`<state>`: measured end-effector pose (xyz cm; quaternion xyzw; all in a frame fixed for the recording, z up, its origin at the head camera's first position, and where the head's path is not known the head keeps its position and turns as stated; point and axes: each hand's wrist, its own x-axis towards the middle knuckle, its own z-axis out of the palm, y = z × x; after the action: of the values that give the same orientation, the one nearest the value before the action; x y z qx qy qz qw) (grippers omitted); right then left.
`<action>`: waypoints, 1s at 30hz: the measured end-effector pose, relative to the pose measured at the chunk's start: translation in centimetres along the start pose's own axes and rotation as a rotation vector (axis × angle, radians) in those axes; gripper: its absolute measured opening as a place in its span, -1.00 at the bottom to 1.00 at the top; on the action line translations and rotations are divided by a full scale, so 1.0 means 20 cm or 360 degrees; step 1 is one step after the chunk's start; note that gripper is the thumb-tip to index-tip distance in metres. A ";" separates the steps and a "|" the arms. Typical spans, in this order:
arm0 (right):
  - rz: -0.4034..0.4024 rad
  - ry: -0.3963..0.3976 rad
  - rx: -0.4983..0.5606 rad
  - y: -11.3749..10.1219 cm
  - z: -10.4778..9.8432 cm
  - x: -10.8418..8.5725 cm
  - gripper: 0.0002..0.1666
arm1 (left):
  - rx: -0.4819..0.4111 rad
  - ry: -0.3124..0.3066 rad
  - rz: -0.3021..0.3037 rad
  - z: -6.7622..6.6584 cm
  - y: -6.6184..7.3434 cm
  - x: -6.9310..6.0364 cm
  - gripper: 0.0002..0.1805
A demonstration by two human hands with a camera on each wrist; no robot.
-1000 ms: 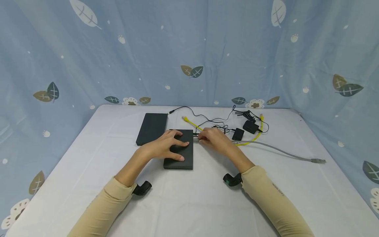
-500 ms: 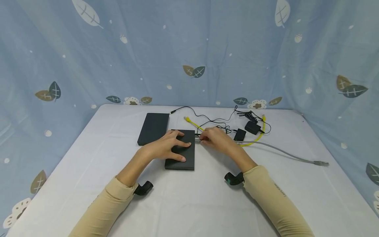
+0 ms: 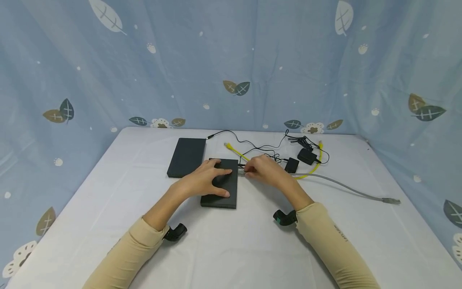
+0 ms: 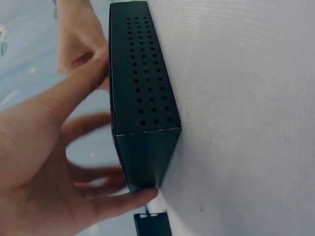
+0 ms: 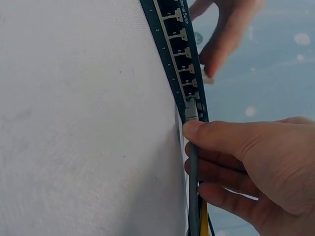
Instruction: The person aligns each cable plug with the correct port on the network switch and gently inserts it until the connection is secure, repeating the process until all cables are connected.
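A black Ethernet switch (image 3: 223, 184) lies on the table; its row of ports shows in the right wrist view. My left hand (image 3: 203, 178) rests on it, fingers spread across the top, with one finger at a side corner in the left wrist view. My right hand (image 5: 266, 167) pinches a grey Ethernet cable (image 5: 193, 172) just behind its plug (image 5: 191, 110). That plug is at the port end of the row nearest the hand; how deep it sits I cannot tell. The cable's other plug (image 3: 391, 200) lies far right.
A second black box (image 3: 186, 157) stands behind left, with a black power cord (image 3: 249, 140) at its corner. Behind the right hand lie two black adapters (image 3: 306, 156), tangled cords and a yellow cable (image 3: 236, 151). A patterned curtain (image 3: 231, 60) hangs behind the table.
My left thumb has shifted slightly right on the switch's top. My right hand stays at the same port side with the grey cable; the view has moved a little.
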<state>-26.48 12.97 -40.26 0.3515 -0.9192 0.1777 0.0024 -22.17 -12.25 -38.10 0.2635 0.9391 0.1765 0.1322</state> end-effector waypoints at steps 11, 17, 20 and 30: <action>0.0002 -0.0021 0.0031 0.02 0.01 -0.01 -0.89 | 0.0007 -0.0008 -0.0250 0.01 0.02 -0.01 -0.07; -0.0040 0.0014 0.0026 0.03 0.02 -0.02 -0.87 | -0.0014 0.0009 -0.0189 0.02 -0.01 0.00 -0.07; -0.0079 0.0030 0.0005 0.04 0.02 -0.02 -0.88 | -0.0031 0.0019 -0.0173 0.02 -0.02 0.00 -0.05; -0.0123 0.0058 -0.0018 0.02 0.02 -0.02 -0.91 | -0.0035 0.0075 -0.0157 0.03 -0.03 0.02 -0.05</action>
<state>-26.42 13.41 -40.75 0.3836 -0.9056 0.1787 0.0280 -22.54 -12.31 -38.89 0.2110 0.9519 0.1861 0.1214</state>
